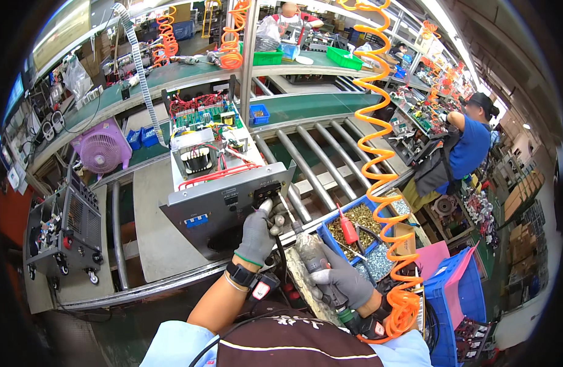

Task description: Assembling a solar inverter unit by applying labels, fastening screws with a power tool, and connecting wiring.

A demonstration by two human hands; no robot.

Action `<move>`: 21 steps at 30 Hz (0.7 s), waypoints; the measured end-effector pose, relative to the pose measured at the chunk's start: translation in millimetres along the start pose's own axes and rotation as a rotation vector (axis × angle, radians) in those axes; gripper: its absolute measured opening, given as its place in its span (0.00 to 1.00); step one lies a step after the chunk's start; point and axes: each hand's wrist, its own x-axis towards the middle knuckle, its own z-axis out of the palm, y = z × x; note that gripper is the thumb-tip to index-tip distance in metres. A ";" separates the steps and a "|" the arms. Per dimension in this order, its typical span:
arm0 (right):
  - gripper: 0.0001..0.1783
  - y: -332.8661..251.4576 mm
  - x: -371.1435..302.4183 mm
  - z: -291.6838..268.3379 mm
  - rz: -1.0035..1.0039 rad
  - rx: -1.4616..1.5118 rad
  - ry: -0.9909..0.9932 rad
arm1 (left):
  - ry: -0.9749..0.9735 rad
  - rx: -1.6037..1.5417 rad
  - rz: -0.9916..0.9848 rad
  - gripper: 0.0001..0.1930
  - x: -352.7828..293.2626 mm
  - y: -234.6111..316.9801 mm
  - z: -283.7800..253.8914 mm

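Note:
My left hand [257, 237], in a grey glove, has its fingers bent against a black terminal block [267, 192] on a grey metal panel [217, 217]. Whatever its fingertips pinch is hidden; a black cable hangs just below them. Gripped in my gloved right hand [349, 278] is an air screwdriver [311, 249], its body tilted up and leftward, the bit pointing at the panel beside my left fingertips. Whether the bit touches a screw cannot be made out. Behind the panel, an open chassis [199, 137] shows a transformer, circuit boards and red wires.
Blue trays of brass-coloured and silver screws [379, 264] stand by my right hand, with a red-handled tool [347, 230] on them. An orange coiled hose [376, 153] hangs at the right. Steel rollers [307, 170] lie beyond. At left are a purple fan [100, 151] and wheeled unit [67, 235].

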 end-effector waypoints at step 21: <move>0.54 16.2 -23.3 -4.4 -0.092 -0.396 0.048 | 0.000 0.062 0.187 0.12 -10.3 -3.0 7.3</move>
